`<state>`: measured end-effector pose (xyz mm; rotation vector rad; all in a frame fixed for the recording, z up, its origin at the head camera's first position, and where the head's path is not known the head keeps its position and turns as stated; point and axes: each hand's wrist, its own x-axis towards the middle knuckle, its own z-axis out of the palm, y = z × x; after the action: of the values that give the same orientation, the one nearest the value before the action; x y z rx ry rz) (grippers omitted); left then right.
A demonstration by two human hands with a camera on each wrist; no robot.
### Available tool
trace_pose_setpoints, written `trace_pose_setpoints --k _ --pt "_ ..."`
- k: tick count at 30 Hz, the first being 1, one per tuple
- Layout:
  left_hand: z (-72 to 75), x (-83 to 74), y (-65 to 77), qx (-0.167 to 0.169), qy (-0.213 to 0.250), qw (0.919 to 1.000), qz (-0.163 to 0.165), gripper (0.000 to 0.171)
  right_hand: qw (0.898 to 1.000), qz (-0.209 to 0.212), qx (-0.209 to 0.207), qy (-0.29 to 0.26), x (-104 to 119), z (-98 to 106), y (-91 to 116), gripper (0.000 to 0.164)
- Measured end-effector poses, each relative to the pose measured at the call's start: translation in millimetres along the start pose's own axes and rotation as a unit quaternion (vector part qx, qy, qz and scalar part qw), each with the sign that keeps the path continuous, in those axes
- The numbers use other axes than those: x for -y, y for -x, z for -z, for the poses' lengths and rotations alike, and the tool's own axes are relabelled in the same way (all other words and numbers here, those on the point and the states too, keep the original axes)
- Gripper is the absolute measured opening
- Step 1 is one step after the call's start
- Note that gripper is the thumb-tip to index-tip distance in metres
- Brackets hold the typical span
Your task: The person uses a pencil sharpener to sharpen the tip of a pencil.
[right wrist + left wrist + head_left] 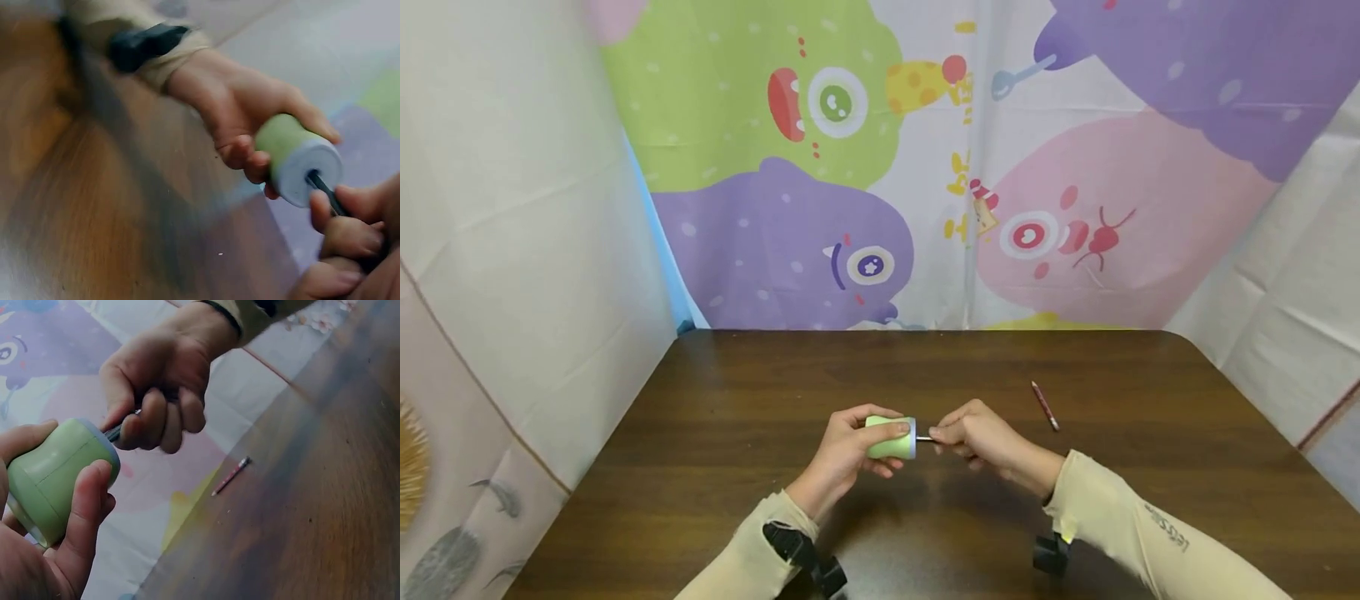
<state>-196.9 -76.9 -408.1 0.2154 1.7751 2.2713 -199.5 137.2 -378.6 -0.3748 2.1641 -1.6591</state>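
In the head view my left hand (841, 454) grips a light green pencil sharpener (889, 450), thumb along its top and fingers underneath. The sharpener lies sideways, its pale lilac end facing my right hand (983, 437). A round hole in that end shows in the right wrist view, with a thin dark pencil (327, 193) going into it. My right hand pinches this pencil between thumb and curled index finger, close to the hole. Its tip is hidden inside the sharpener, and the fingers cover its back part. Both hands are held over the front middle of the table.
A dark red pencil (1045, 407) lies on the brown wooden table (737, 392), right of and beyond my right hand. Behind the table hangs a cartoon-print curtain (940, 275), with pale cloth at both sides. Each forearm has a black wrist strap over a beige sleeve (1120, 508).
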Motion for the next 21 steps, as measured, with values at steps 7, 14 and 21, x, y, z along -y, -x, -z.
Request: trace_pose_setpoints --k 7,14,21 --pt "2.3 -0.1 -1.9 0.022 -0.034 0.9992 -0.006 0.033 0.992 -0.059 0.111 -0.014 2 15 -3 0.033" --pt "7.8 -5.0 -2.4 0.009 0.001 1.0 -0.003 0.019 0.991 -0.033 0.126 0.007 -1 35 5 0.031" --pt "8.4 -3.1 -3.9 0.015 0.011 0.9998 0.008 0.016 0.992 -0.018 0.124 -0.002 -9 43 10 0.03"
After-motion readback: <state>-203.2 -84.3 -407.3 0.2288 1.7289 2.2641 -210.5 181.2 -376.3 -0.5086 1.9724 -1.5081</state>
